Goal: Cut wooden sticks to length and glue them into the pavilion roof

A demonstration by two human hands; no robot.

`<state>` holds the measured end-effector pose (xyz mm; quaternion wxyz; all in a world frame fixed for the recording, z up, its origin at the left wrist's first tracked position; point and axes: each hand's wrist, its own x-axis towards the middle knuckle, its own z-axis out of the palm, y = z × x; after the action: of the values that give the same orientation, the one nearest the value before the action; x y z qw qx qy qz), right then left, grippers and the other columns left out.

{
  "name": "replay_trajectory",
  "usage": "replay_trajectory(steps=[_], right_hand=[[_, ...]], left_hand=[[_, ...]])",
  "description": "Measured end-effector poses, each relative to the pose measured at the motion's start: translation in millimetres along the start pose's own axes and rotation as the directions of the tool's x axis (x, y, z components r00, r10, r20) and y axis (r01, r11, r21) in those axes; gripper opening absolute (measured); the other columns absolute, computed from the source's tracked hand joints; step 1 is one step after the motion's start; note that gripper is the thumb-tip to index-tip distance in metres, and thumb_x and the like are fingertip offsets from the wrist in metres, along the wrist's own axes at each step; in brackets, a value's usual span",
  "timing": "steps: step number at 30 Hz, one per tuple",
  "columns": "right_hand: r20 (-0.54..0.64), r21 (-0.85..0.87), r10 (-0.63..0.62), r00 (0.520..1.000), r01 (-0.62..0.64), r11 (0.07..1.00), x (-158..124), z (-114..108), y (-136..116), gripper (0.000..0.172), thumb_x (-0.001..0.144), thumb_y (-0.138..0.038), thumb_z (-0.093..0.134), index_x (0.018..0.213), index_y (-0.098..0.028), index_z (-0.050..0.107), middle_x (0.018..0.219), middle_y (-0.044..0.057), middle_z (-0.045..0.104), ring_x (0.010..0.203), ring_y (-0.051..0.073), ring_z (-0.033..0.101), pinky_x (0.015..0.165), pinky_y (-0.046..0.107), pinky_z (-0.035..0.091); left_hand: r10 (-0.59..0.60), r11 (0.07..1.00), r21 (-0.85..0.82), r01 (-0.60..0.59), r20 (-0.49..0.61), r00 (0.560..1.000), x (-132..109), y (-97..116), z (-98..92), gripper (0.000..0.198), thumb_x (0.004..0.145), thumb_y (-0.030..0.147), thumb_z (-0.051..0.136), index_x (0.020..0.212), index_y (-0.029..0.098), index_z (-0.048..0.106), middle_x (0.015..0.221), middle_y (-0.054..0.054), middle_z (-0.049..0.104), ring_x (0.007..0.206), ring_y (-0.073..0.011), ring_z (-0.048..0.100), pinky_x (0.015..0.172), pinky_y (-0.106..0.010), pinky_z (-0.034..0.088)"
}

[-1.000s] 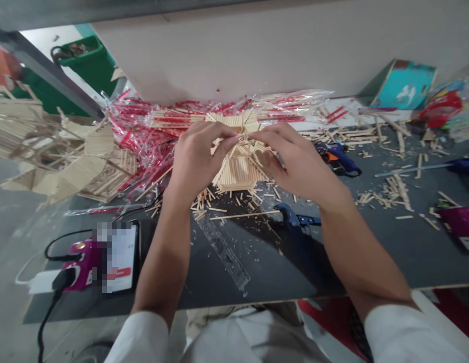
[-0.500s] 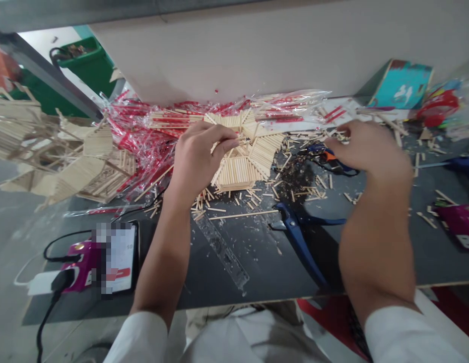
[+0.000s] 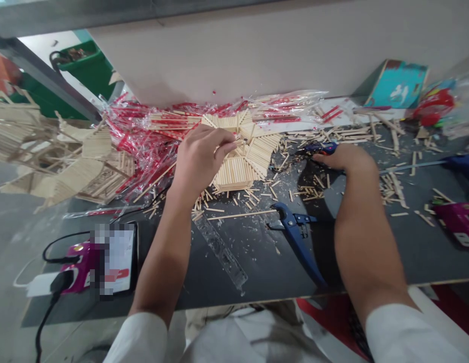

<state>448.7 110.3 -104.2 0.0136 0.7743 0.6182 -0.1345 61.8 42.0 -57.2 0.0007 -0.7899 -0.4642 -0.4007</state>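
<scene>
1. The bench (image 3: 264, 267) is flat and dark grey, with a pale front edge.
2. A stick model (image 3: 234, 174) sits near the middle, with lots of little stick bits (image 3: 313, 194) around it.
3. A blue cutter (image 3: 295, 237) lies near a long thin stick (image 3: 242, 215) and a clear plastic strip (image 3: 221, 247).
4. On the left are a purple plug box (image 3: 82, 272) and a phone (image 3: 123, 252).
5. Red and clear wrappers (image 3: 143, 146) are heaped at the back left.
6. A small blue tool (image 3: 314, 147), partly hidden, lies right of the model.
</scene>
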Motion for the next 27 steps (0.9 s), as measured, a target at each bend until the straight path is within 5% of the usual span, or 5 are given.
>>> replay_trajectory(steps=[9,27], right_hand=[[0.115,-0.145,0.060,0.992,-0.043,0.988,-4.3,-8.4,-6.1,0.089,0.105,-0.070,0.049,0.139,0.010,0.067,0.147,0.040,0.062,0.129,0.040,0.067,0.090,0.044,0.044],[0.114,-0.158,0.071,0.991,-0.052,0.986,-0.6,-6.1,-5.0,0.081,0.107,-0.067,0.049,0.136,0.006,0.070,0.144,0.040,0.065,0.125,0.039,0.068,0.090,0.044,0.044]], left_hand=[[-0.005,1.000,0.005,0.005,0.015,1.000,-0.6,-1.2,2.1,0.005,0.101,0.026,0.073,0.104,0.026,0.077,0.103,-0.003,0.083,0.102,-0.0217,0.074,0.092,-0.038,0.058],[-0.031,0.999,-0.028,0.032,0.024,0.999,-2.8,-2.7,3.9,0.022,0.102,0.026,0.074,0.123,0.026,0.071,0.104,-0.002,0.084,0.108,-0.0221,0.078,0.100,-0.039,0.058]])
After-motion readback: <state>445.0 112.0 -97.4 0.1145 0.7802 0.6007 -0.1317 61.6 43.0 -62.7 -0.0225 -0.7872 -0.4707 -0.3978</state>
